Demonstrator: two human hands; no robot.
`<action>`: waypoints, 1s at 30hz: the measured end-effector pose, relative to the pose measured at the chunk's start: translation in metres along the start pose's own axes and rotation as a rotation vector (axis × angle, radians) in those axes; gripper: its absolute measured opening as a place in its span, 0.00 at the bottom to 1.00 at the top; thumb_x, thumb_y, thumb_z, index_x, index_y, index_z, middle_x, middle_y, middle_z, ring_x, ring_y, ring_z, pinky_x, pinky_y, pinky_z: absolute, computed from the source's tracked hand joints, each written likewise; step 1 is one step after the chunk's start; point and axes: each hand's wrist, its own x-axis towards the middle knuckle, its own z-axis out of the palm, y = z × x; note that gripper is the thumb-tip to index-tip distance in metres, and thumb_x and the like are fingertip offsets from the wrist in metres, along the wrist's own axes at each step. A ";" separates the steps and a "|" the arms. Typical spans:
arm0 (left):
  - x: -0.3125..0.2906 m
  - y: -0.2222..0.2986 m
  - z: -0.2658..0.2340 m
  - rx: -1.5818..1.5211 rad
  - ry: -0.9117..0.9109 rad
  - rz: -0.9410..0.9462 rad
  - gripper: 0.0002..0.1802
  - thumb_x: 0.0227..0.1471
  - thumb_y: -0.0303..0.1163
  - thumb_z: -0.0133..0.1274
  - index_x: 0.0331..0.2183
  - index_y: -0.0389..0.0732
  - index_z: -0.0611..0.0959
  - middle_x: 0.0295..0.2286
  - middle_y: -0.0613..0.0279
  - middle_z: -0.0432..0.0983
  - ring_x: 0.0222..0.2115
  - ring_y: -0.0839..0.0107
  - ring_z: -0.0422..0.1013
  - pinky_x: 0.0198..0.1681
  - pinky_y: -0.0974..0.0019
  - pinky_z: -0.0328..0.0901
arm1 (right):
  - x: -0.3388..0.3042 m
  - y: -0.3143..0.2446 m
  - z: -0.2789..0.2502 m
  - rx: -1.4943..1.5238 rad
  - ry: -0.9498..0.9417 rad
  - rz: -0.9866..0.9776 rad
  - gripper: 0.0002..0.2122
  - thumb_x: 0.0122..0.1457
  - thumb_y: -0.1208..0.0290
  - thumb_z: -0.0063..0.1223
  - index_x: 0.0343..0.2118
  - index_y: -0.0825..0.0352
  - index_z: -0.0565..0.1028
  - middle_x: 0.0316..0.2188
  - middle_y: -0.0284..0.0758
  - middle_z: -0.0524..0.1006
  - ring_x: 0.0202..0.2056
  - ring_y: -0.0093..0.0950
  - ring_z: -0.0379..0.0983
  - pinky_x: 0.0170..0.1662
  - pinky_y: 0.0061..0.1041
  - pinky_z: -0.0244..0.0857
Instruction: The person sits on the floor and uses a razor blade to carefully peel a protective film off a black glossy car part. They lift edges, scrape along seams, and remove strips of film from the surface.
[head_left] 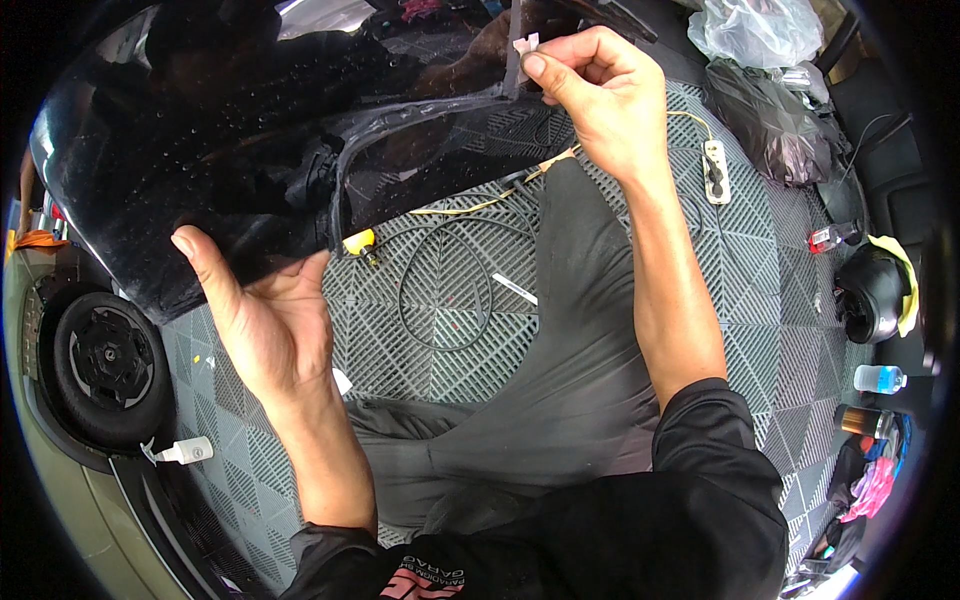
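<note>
A large glossy black panel (200,150), which looks like a car body part, is tilted in front of me, with specks or droplets scattered over it. My left hand (275,335) grips its lower edge, the thumb lying on the shiny face and the fingers partly hidden behind. At the panel's upper right, my right hand (610,95) pinches a small whitish tab (526,44) between thumb and forefinger. That tab sits against a narrow dark strip (513,75) running along the panel. A raised, dull-edged ridge (400,118) curves across the panel between my hands.
Grey grid tiles (440,390) cover the floor, where a black cable (402,300) loops beside a yellow-handled tool (360,242). A power strip (716,172) and plastic bags (755,35) lie right. A car wheel (108,360) and white spray bottle (183,451) are left.
</note>
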 end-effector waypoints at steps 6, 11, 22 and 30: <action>-0.002 -0.003 0.002 -0.013 0.036 0.018 0.34 0.57 0.52 0.61 0.55 0.39 0.75 0.53 0.47 0.75 0.51 0.45 0.74 0.49 0.38 0.74 | -0.002 0.001 0.000 0.025 -0.007 0.013 0.07 0.58 0.73 0.68 0.35 0.69 0.82 0.29 0.30 0.82 0.28 0.15 0.75 0.32 0.17 0.71; -0.001 -0.002 0.005 -0.019 0.006 0.003 0.35 0.57 0.52 0.61 0.56 0.38 0.74 0.55 0.47 0.73 0.53 0.45 0.73 0.53 0.36 0.70 | -0.003 -0.001 0.003 -0.062 0.003 0.001 0.06 0.58 0.74 0.68 0.35 0.69 0.82 0.29 0.30 0.82 0.28 0.16 0.75 0.32 0.17 0.71; -0.001 -0.001 0.004 -0.022 -0.033 0.005 0.34 0.57 0.52 0.61 0.55 0.38 0.75 0.54 0.45 0.74 0.52 0.45 0.74 0.50 0.38 0.73 | -0.004 0.001 0.003 -0.043 0.006 -0.015 0.06 0.58 0.74 0.68 0.35 0.69 0.82 0.28 0.30 0.82 0.28 0.16 0.74 0.32 0.17 0.71; -0.001 -0.003 0.005 0.002 0.016 0.055 0.34 0.57 0.52 0.61 0.55 0.37 0.75 0.53 0.45 0.74 0.48 0.45 0.76 0.45 0.40 0.77 | -0.003 0.004 0.001 -0.003 -0.013 0.001 0.07 0.58 0.74 0.68 0.35 0.69 0.82 0.29 0.30 0.82 0.28 0.16 0.75 0.33 0.17 0.71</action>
